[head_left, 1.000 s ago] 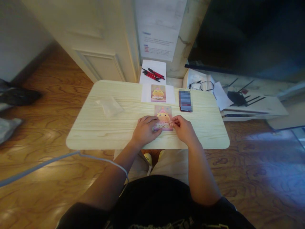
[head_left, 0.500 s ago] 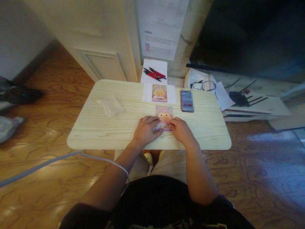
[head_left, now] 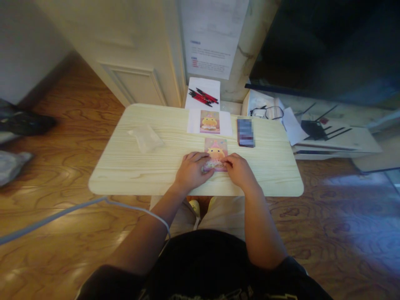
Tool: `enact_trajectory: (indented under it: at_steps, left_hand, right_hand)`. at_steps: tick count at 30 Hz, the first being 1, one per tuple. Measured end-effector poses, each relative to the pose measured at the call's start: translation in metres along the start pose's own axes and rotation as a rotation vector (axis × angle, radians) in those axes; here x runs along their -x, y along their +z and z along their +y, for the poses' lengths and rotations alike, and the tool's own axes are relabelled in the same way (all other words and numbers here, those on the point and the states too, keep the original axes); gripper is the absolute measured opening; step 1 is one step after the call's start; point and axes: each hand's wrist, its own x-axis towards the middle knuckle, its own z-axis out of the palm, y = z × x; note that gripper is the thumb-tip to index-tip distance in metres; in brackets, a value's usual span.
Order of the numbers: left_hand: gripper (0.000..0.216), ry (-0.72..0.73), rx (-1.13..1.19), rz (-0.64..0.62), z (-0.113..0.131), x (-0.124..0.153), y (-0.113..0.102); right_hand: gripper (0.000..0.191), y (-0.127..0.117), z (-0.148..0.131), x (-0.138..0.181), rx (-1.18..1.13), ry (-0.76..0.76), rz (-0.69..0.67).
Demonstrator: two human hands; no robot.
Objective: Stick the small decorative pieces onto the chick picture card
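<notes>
A picture card (head_left: 216, 146) with a yellow cartoon figure in a pink party hat lies flat on the table, close to its front edge. My left hand (head_left: 193, 170) rests over the card's left side, its fingers and thumb spread apart on the card and tabletop. At the card's lower right, my right hand (head_left: 238, 168) has its thumb and forefinger pinched together at the surface. Anything between those fingertips is too small to make out. Just beyond lies a similar card (head_left: 209, 121) on a white sheet of paper (head_left: 225, 123).
A phone (head_left: 246, 132) lies at the table's right rear. On the left is a crumpled translucent bag (head_left: 146, 138). Several red-and-black pens (head_left: 203, 97) rest on white paper behind the pale wooden table (head_left: 125, 171). A cable (head_left: 78, 207) crosses my left forearm.
My right fingertips have shifted very slightly to the right over the card. My left hand and the other things on the table keep their places.
</notes>
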Motion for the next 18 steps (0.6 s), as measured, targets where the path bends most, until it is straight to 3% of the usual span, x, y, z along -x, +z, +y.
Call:
enact_trajectory:
  at_steps: [12, 18]
  left_hand:
    - [0.04, -0.008, 0.002, -0.007, 0.002, 0.0, -0.002]
    - [0.042, -0.007, 0.004, 0.0, 0.002, 0.0, -0.001]
  right_hand:
    - [0.021, -0.003, 0.004, 0.01, -0.095, 0.108, 0.141]
    - [0.018, -0.003, 0.006, 0.012, -0.088, 0.076, 0.092]
